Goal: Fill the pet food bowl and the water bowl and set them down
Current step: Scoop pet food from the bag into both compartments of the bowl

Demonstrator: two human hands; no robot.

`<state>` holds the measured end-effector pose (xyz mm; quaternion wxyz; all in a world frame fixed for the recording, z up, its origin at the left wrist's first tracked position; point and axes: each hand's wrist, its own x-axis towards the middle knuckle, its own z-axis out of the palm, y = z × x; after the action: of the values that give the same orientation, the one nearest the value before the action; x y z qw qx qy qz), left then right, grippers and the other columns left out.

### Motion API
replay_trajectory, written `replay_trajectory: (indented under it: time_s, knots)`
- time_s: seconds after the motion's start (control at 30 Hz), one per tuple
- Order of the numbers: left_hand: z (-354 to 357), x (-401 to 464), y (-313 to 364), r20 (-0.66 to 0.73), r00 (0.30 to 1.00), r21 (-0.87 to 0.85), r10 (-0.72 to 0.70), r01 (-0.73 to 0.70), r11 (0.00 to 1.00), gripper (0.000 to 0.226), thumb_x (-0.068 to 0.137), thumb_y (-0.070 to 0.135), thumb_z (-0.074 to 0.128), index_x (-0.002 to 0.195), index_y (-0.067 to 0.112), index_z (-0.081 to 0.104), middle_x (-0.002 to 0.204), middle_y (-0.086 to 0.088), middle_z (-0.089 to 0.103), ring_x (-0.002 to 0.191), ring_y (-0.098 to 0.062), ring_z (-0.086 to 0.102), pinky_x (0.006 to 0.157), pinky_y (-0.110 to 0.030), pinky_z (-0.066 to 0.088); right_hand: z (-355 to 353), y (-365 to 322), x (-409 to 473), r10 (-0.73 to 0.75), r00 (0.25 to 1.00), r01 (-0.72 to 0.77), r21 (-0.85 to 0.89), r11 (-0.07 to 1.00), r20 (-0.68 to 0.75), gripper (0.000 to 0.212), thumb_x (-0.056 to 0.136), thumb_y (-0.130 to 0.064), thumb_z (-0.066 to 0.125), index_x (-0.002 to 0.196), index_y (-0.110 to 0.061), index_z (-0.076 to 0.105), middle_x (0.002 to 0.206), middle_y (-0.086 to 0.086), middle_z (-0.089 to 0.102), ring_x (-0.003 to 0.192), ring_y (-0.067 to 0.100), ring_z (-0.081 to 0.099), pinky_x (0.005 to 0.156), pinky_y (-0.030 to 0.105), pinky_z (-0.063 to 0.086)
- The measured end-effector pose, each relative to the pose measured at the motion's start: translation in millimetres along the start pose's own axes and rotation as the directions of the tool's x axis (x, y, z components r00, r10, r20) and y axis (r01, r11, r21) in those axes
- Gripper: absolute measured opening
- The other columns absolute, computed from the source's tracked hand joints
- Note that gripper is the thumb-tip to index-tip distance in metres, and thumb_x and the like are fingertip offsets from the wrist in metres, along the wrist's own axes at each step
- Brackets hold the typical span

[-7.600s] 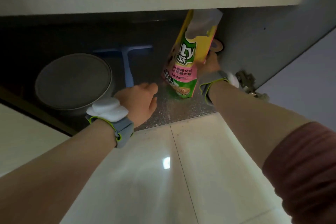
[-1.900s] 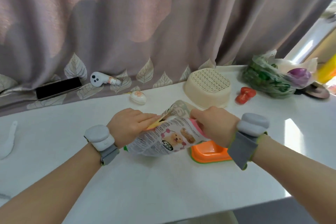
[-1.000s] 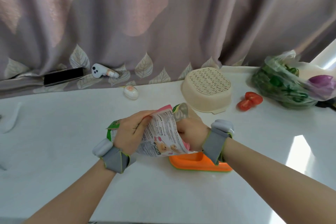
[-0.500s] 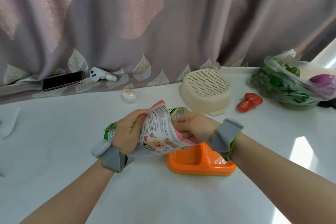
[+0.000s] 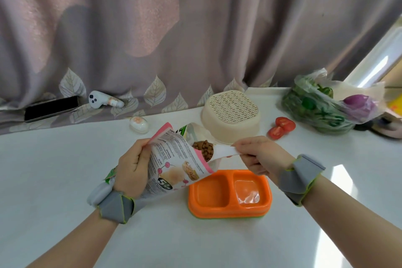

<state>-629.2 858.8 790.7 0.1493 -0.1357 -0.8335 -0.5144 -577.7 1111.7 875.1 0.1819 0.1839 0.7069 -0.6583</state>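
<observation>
The person stands at a white worktop (image 5: 65, 180) with a pet food bag (image 5: 174, 165) held open between both hands, tilted low over an orange double bowl (image 5: 229, 193). The left hand (image 5: 132, 167) has its grip wrapped round the bag's near side, fingers curled into the printed panel, while the right hand (image 5: 258, 154) pinches the white inner lip of the mouth and pulls it wide. Brown kibble (image 5: 203, 148) shows inside the opening. The bowl sits on the worktop just below and to the right of the bag; its left compartment looks bare, and the right one has a shiny, glassy surface, though I cannot tell if that is water or only glare. Both wrists wear grey bands. Behind the bag an upturned cream colander (image 5: 231, 113) rests near the curtain (image 5: 195, 28), with cut tomato pieces (image 5: 281, 127) just to its right and a plastic bag of greens (image 5: 319, 109) beyond them. Along the curtain's hem lie a dark phone (image 5: 51, 107), a small white gadget (image 5: 102, 100) and a little egg-shaped case (image 5: 139, 124).
</observation>
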Motion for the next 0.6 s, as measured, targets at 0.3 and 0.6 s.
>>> replay_trajectory:
  time_s: [0.3,0.6]
  knots:
    - [-2.1,-3.3,-5.4,0.013,1.0,-0.038,0.017,-0.016,0.999,0.018,0.087,0.034,0.034,0.09,0.031,0.052,0.08,0.033,0.059,0.071,0.008,0.052,0.061,-0.004,0.037,-8.7,-1.4,-9.1,-0.045,0.999,0.044,-0.006,0.999,-0.023,0.024,0.094,-0.002,0.038,0.093,0.016,0.055,0.039,-0.005,0.028,0.033,0.003,0.022,0.033,0.013,0.015]
    - [-5.2,-3.5,-8.1,0.038,0.999,0.042,0.021,-0.022,0.999,0.019,0.087,0.028,0.033,0.092,0.034,0.051,0.072,0.022,0.061,0.07,0.011,0.051,0.06,-0.003,0.035,-31.5,4.0,-19.9,-0.114,0.987,0.122,0.072,0.99,-0.112,0.024,0.094,-0.004,0.039,0.084,-0.001,0.061,0.044,-0.003,0.028,0.034,0.004,0.024,0.032,0.014,0.016]
